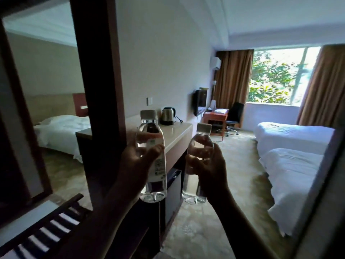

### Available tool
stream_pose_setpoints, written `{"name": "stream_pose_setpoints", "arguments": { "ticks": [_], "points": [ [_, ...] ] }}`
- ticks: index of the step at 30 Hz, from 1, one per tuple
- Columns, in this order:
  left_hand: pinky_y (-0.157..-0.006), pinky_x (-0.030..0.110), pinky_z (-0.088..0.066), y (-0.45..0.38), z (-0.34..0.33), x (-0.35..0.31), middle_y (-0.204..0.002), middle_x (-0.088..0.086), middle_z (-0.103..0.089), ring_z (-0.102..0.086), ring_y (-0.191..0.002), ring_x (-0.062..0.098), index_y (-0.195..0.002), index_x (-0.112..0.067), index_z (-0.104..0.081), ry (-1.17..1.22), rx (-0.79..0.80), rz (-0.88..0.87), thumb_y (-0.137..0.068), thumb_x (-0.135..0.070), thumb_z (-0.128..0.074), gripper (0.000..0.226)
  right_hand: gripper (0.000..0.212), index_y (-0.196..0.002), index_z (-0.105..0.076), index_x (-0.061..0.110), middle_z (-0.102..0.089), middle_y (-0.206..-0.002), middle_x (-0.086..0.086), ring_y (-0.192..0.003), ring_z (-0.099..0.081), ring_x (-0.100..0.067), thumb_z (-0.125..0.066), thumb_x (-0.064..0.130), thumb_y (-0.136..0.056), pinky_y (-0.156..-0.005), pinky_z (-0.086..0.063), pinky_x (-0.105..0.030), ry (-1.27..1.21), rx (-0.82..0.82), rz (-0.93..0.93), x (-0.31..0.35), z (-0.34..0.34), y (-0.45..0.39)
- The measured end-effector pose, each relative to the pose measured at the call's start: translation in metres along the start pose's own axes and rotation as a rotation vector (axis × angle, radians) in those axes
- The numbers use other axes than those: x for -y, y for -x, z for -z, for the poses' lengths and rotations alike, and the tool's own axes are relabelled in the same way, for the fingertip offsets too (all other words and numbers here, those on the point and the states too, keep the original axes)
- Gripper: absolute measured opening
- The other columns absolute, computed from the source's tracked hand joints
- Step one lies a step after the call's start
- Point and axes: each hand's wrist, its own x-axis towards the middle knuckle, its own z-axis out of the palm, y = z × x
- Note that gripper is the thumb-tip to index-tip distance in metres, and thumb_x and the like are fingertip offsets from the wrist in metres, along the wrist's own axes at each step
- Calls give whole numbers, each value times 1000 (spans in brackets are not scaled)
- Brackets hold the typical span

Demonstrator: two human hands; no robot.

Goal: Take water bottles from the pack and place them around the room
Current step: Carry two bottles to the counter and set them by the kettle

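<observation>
Two clear plastic water bottles are held up at frame centre, each in one hand. The left bottle is a ribbed cylinder with a pale screw cap at 12 o'clock and a printed paper label on its side; its long axis stands near vertical, cap up, base down, leaning slightly left at the top. The left hand grasps it at mid-body, fingers curled round the far side and thumb across the label. The right bottle is of the same make, clear with a pale cap; its long axis tilts with the cap towards 1 o'clock and the base towards 7 o'clock. The right hand grips it round the shoulder and middle, fingers wrapped. The bottles sit just beside each other, apart, not touching.

Behind them, at 12 o'clock, a counter with a smooth, glossy pale top carries a steel kettle with a black handle and base. A dark wooden post rises at 10 o'clock, with a framed mirror to its left. At 3 o'clock stand two beds in white linen. At 1 o'clock are a wooden desk, a black office chair, brown curtains and a bright window. A patterned carpet covers the floor. A slatted dark rack lies at 8 o'clock.
</observation>
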Motion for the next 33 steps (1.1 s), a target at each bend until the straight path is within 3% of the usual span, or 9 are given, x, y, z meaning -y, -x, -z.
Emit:
{"name": "stream_pose_setpoints", "arguments": {
  "ticks": [2, 5, 10, 12, 20, 24, 27, 30, 33],
  "points": [
    [-54, 28, -55, -16, -30, 12, -94, 19, -66, -70, -73, 26, -111, -10, -60, 22, 50, 21, -61, -43, -72, 62, 55, -112, -60, 18, -69, -94, -10, -75, -68, -18, -78, 19, -60, -62, -59, -44, 22, -33, -6, -5, 28, -16],
    [-55, 27, -55, -39, -67, 36, -95, 17, -68, -72, -77, 29, -111, -14, -61, 31, 99, 48, -66, -36, -73, 52, 44, -100, -61, 27, -68, -104, -12, -79, -69, -20, -80, 15, -63, -53, -57, -32, 43, -81, -2, -12, 64, -38],
    [-56, 32, -57, -78, -116, 81, -95, 15, -70, -72, -76, 26, -103, -24, -64, 51, 163, 102, -63, -37, -74, 42, 52, -121, -58, 17, -67, -92, -10, -69, -69, -11, -79, -1, -77, -54, -58, -30, 107, -193, -8, -38, 110, -77],
    [-59, 38, -58, -98, -133, 100, -92, 12, -70, -71, -78, 29, -99, -26, -66, 58, 176, 103, -60, -38, -75, 41, 54, -123, -58, 17, -68, -91, -10, -73, -69, -14, -79, 1, -77, -55, -58, -29, 137, -222, -3, -52, 122, -98],
    [-58, 29, -53, -217, -175, 180, -83, 4, -72, -70, -72, 18, -92, -29, -67, 83, 204, 66, -67, -27, -77, 28, 61, -123, -59, 21, -69, -90, -6, -76, -70, -21, -77, 23, -65, -59, -61, -36, 181, -264, 11, -124, 128, -218],
    [-59, 29, -56, -298, -196, 209, -82, 8, -71, -70, -68, 21, -99, -19, -63, 65, 213, 27, -66, -22, -82, 38, 58, -120, -59, 24, -68, -94, -9, -78, -71, -24, -77, 25, -65, -60, -60, -33, 181, -272, 17, -156, 124, -295],
    [-60, 28, -58, -351, -215, 231, -86, 6, -72, -72, -74, 22, -106, -22, -61, 38, 237, 14, -66, -25, -82, 45, 59, -122, -58, 24, -68, -96, -9, -81, -71, -23, -76, 26, -66, -59, -60, -30, 186, -267, 24, -177, 128, -347],
    [-66, 36, -59, -391, -237, 257, -92, 8, -72, -72, -81, 26, -112, -26, -58, 12, 230, 36, -61, -33, -85, 58, 59, -123, -57, 24, -68, -94, -5, -84, -70, -16, -75, 27, -67, -58, -59, -27, 202, -266, 18, -201, 137, -394],
    [-68, 40, -60, -428, -258, 285, -91, 7, -72, -72, -80, 28, -109, -27, -59, 15, 213, 55, -61, -32, -82, 54, 58, -122, -57, 25, -68, -95, -4, -84, -70, -15, -75, 27, -66, -60, -60, -30, 201, -257, 10, -227, 148, -440]
  ]
}}
